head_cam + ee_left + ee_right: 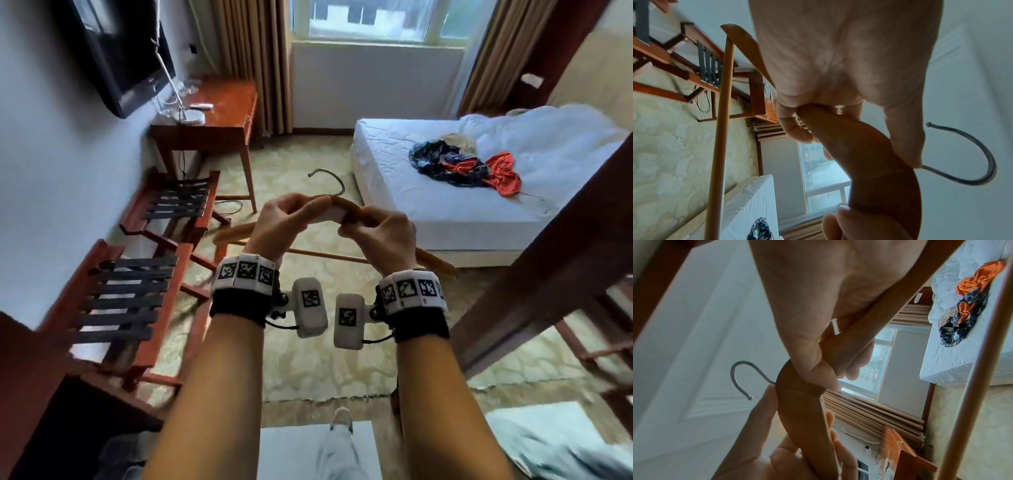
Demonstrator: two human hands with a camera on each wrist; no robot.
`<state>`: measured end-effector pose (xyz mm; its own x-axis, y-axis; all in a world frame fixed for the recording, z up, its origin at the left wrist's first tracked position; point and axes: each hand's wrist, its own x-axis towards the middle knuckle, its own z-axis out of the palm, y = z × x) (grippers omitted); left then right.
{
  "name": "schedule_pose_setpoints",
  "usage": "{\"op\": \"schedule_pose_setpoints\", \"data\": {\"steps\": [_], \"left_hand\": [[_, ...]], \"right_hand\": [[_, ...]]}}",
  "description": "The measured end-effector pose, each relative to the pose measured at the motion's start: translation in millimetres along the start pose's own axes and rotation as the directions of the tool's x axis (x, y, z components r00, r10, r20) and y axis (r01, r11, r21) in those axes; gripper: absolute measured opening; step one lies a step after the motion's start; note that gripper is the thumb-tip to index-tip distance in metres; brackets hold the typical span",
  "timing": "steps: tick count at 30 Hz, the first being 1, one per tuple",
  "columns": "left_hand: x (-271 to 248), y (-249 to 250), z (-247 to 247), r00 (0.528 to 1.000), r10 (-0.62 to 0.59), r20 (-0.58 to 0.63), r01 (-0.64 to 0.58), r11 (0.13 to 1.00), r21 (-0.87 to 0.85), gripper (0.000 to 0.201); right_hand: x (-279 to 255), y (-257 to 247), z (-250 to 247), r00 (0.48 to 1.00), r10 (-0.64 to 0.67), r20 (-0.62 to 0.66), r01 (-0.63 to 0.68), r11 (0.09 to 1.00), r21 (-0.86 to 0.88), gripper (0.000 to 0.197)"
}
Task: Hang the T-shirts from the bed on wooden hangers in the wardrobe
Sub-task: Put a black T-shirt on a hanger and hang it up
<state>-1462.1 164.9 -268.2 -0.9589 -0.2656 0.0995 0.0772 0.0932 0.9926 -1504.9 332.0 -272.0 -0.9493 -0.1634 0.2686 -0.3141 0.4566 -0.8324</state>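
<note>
I hold a wooden hanger (352, 208) level in front of me, over the carpet. My left hand (291, 219) pinches its top just left of the metal hook (329, 176). My right hand (376, 233) grips the arm just right of the hook. In the left wrist view my left hand (849, 134) has thumb and fingers curled round the hanger (879, 178). The right wrist view shows my right hand (836, 369) curled round the hanger (803, 418). A pile of dark patterned and orange T-shirts (459, 168) lies on the white bed (445, 222), far right.
Two wooden luggage racks (178, 205) (120, 301) stand along the left wall. Beyond them is a desk (212, 116) under a wall TV (120, 51). A dark wooden door panel (548, 253) juts in at the right. Patterned carpet (308, 359) runs to the bed.
</note>
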Motion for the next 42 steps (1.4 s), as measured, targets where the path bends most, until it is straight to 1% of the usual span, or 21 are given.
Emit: {"op": "schedule_pose_setpoints", "data": {"steps": [2, 5, 8, 12, 14, 17, 20, 23, 28, 31, 34, 37, 39, 41, 42], "left_hand": [[49, -13, 9, 1.000, -0.004, 0.007, 0.004, 1.000, 0.001, 0.028], [129, -26, 25, 1.000, 0.002, 0.022, -0.002, 1.000, 0.005, 0.022], [211, -30, 42, 1.000, -0.014, 0.015, 0.014, 1.000, -0.003, 0.037], [314, -26, 63, 1.000, 0.000, 0.014, 0.001, 1.000, -0.015, 0.048], [357, -27, 71, 0.999, -0.002, 0.032, 0.003, 0.999, -0.032, 0.048], [417, -36, 83, 0.999, -0.005, 0.034, 0.007, 0.999, -0.053, 0.048], [475, -52, 94, 0.998, -0.012, 0.062, 0.017, 0.997, -0.071, 0.045], [550, -74, 103, 0.996, -0.022, 0.090, 0.030, 0.996, -0.087, 0.045], [688, -102, 118, 0.985, -0.035, 0.171, 0.053, 0.994, -0.100, 0.038], [769, -105, 128, 0.969, -0.047, 0.243, 0.076, 0.991, -0.109, 0.040], [837, -102, 143, 0.952, -0.032, 0.304, 0.071, 0.990, -0.120, 0.044], [890, -104, 162, 0.934, -0.031, 0.355, 0.073, 0.992, -0.106, 0.050], [926, -108, 178, 0.923, -0.023, 0.384, 0.067, 0.993, -0.100, 0.044], [962, -112, 197, 0.906, -0.014, 0.422, 0.053, 0.995, -0.082, 0.029], [980, -115, 208, 0.896, -0.009, 0.444, 0.043, 0.997, -0.067, 0.024]], "right_hand": [[43, 18, 7, 1.000, 0.024, -0.012, -0.024, 1.000, -0.009, 0.024], [119, 45, 15, 0.999, 0.048, -0.016, -0.048, 0.999, -0.019, 0.011], [201, 66, 18, 0.998, 0.067, -0.004, -0.067, 0.998, -0.011, 0.018], [305, 86, 12, 0.999, 0.047, 0.013, -0.047, 0.998, 0.032, 0.018], [348, 97, 13, 0.999, 0.035, 0.010, -0.036, 0.999, 0.037, 0.017], [404, 116, 17, 0.999, 0.052, -0.016, -0.052, 0.998, 0.029, 0.014], [455, 139, 25, 0.997, 0.078, -0.003, -0.078, 0.997, 0.022, 0.014], [520, 167, 42, 0.994, 0.111, -0.010, -0.111, 0.993, 0.031, 0.015], [641, 208, 71, 0.983, 0.166, -0.074, -0.167, 0.986, -0.001, 0.015], [708, 218, 75, 0.970, 0.208, -0.127, -0.216, 0.975, -0.048, 0.013], [764, 224, 73, 0.954, 0.230, -0.191, -0.246, 0.967, -0.064, 0.015], [809, 237, 70, 0.941, 0.262, -0.216, -0.284, 0.955, -0.079, 0.012], [839, 249, 66, 0.931, 0.284, -0.228, -0.310, 0.947, -0.086, 0.016], [870, 265, 60, 0.922, 0.310, -0.233, -0.338, 0.937, -0.092, 0.022], [885, 275, 58, 0.916, 0.323, -0.235, -0.353, 0.931, -0.094, 0.021]]}}
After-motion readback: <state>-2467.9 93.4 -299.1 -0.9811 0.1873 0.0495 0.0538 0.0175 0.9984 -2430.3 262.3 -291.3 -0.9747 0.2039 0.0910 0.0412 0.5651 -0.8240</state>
